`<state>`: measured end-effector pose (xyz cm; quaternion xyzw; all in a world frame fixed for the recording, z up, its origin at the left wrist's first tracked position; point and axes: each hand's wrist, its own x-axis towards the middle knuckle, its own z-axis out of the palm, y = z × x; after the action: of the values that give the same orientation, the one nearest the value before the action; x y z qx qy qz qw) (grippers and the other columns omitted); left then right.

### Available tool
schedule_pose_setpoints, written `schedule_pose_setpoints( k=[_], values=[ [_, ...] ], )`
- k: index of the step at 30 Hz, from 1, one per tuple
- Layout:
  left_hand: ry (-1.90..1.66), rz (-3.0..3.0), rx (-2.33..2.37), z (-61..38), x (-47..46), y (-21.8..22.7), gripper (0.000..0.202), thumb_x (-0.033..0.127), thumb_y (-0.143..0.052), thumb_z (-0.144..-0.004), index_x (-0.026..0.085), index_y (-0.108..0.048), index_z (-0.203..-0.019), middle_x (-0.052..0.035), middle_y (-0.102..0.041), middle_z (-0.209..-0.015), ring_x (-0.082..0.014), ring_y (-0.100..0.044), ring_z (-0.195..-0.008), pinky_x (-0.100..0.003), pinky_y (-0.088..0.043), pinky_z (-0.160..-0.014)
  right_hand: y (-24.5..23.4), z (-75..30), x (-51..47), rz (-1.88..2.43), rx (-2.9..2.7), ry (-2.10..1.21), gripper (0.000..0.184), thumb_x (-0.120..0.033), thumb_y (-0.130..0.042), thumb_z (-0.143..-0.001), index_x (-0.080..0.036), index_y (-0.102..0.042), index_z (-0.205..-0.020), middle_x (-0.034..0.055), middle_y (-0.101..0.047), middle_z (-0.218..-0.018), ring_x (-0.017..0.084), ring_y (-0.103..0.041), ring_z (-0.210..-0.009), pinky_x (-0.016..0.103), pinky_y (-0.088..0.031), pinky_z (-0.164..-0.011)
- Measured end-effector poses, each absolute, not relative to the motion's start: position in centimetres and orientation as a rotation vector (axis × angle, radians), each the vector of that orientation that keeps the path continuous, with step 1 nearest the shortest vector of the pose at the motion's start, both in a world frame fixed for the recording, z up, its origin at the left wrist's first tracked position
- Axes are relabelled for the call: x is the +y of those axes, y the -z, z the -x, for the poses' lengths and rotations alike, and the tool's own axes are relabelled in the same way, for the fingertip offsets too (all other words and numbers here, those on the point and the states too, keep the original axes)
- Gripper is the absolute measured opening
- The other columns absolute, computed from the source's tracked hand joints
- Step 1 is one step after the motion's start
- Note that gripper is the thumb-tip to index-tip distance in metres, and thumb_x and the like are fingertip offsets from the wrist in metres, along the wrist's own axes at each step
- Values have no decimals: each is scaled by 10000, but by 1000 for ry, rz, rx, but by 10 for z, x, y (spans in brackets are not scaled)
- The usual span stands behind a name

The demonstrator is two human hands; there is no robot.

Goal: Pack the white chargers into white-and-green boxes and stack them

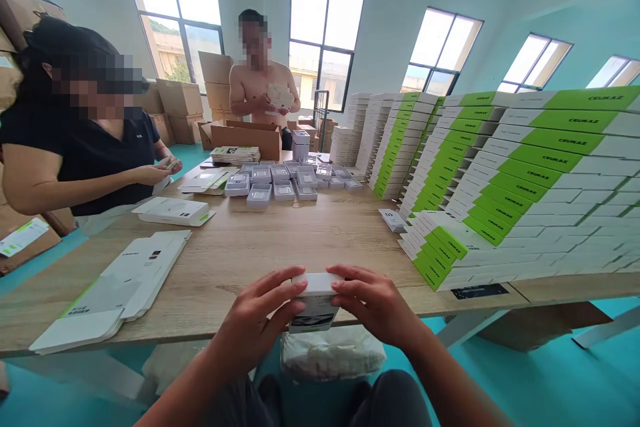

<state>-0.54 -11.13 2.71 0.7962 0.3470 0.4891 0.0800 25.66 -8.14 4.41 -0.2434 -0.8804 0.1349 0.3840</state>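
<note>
Both my hands hold a small white retail box (315, 301) just above the table's near edge. My left hand (260, 315) grips its left side, and my right hand (373, 300) presses on its right side and top. The box's front shows a dark printed panel, and my fingers hide part of it. To the left on the wooden table (235, 267) lie flattened white cartons (143, 273), nearest my left hand. Stacked white boxes with green bands (480, 247) rise close to my right hand.
Tall stacks of green-banded boxes fill the table's right side. Small white trays (270, 183) stand mid-table. Co-workers (85, 127) (257, 73) handle items at the left and far side. Cardboard cartons (245, 140) stand behind, and a white bag (333, 353) lies under the table.
</note>
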Motion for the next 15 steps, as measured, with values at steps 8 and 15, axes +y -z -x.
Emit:
schedule_pose_setpoints(
  k=[8, 15],
  values=[
    [-1532, -2185, 1209, -18, -119, 18, 553, 280, -641, -946, 325, -432, -1456, -86, -753, -1194, -239, -762, -983, -340, -650, -782, -54, -257, -102, 853, -2117, -466, 123, -330, -630, -964, -266, -653, -1067, 70, -722, -1219, 212, -702, -1053, 348, -569, -897],
    [-1549, -3146, 694, -49, -119, -21, 405, 241, -479, -982, 294, -632, -1353, -43, -744, -1234, -264, -652, -1181, -471, -180, -1271, -94, -274, -146, 1314, -2218, -528, 680, -356, -881, -635, -299, -617, -1259, 34, -729, -1161, 253, -708, -1022, 319, -558, -902]
  ],
)
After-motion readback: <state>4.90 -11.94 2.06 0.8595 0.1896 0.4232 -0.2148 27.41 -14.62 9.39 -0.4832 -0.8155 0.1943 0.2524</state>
